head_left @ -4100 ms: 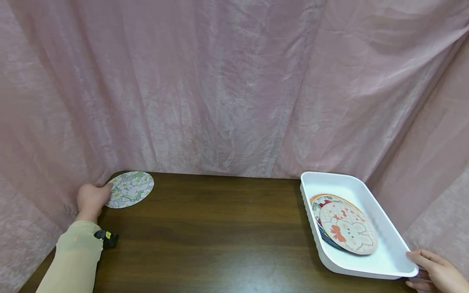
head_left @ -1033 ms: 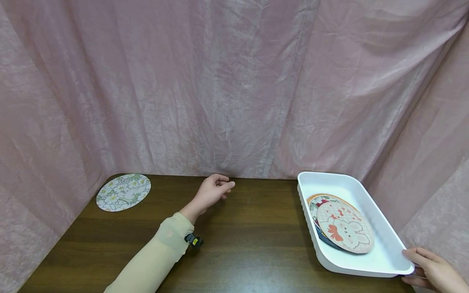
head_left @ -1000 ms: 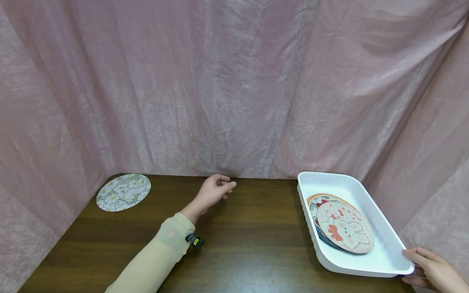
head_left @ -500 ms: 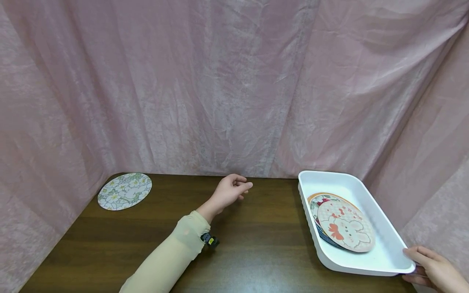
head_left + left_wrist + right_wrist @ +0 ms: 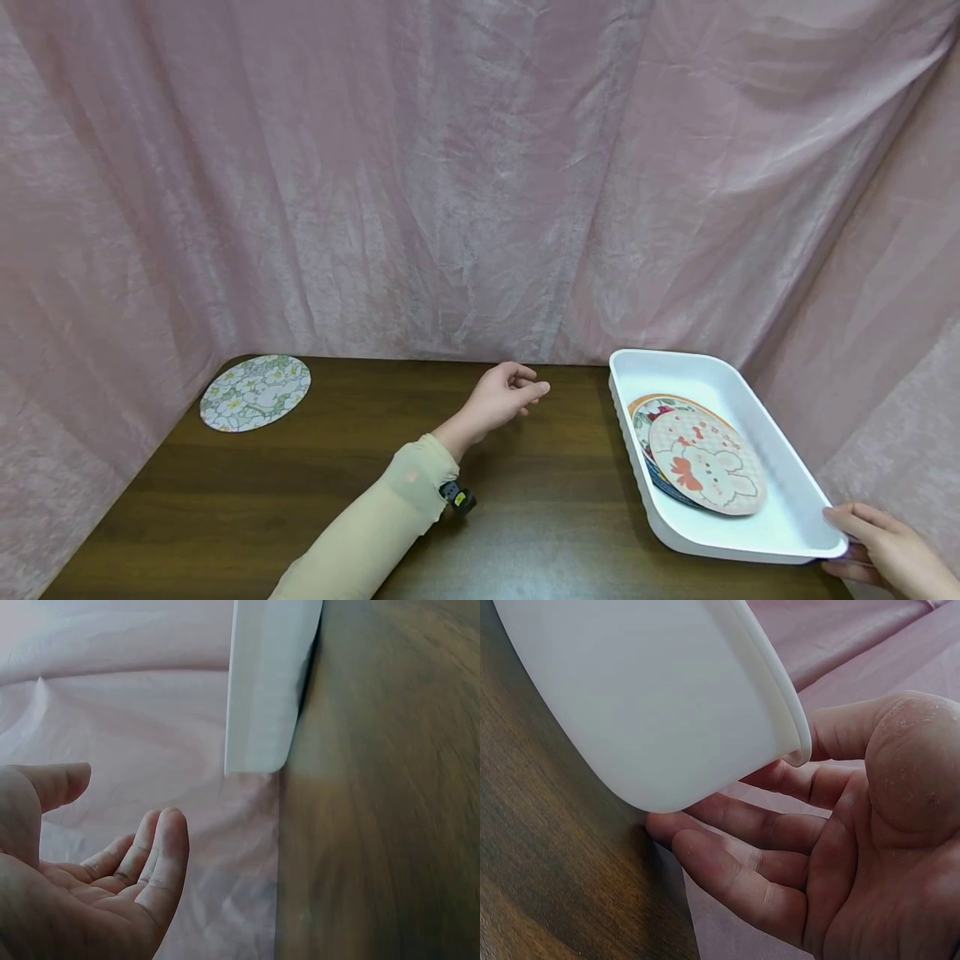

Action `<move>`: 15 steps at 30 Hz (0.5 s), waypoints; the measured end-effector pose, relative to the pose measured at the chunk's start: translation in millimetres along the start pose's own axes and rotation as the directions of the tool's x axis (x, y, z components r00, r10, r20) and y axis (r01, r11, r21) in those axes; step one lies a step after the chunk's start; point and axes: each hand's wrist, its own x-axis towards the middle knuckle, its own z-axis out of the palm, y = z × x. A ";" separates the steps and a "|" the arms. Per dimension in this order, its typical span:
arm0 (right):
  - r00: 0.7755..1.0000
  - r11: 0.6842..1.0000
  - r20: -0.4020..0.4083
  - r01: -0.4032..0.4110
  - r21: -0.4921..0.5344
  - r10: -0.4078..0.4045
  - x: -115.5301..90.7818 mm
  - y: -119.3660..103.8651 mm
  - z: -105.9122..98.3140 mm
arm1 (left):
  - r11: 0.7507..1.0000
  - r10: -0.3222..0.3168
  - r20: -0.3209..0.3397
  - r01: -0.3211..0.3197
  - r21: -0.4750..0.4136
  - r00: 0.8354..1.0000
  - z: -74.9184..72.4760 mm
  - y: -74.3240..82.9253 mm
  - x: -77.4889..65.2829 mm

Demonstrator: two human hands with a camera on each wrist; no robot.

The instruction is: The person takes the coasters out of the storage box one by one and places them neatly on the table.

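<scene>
My left hand [image 5: 498, 400] hangs over the middle of the table with loose, slightly bent fingers and nothing in them. In the left wrist view, its fingers [image 5: 172, 840] and thumb are apart, short of the tray's side wall [image 5: 266, 690]. At the right, my right hand [image 5: 888, 546] holds the near right corner of the white plastic tray [image 5: 806, 508], thumb at the rim and fingers [image 5: 727, 870] beneath the corner. In the tray lie several overlapping round mats; a pink bunny mat [image 5: 708, 462] is on top. A flowered round mat [image 5: 255, 393] lies at the table's far left corner.
The brown wooden table [image 5: 300, 483] spans the space between the flowered mat and the tray. Pink velvet curtains [image 5: 450, 183] hang along its back and both sides. A small black wrist camera [image 5: 457, 498] is strapped on my left sleeve.
My left hand has let go of the flowered mat, which now lies at the far left, and has moved right toward the tray. The right hand keeps its hold on the tray.
</scene>
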 end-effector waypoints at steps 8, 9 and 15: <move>1.000 1.000 0.015 0.015 -0.007 -0.015 2.2 2.9 -2.1 | 1.000 0.004 0.002 -0.004 -0.013 1.000 21.6 6.4 4.7; 1.000 1.000 0.012 0.010 -0.005 -0.010 2.1 3.0 -2.1 | 1.000 0.006 0.003 -0.006 -0.010 1.000 24.6 7.1 5.3; 1.000 1.000 -0.006 -0.003 -0.003 0.003 0.9 1.5 -0.4 | 1.000 0.023 0.040 -0.023 0.003 0.999 39.4 8.0 5.5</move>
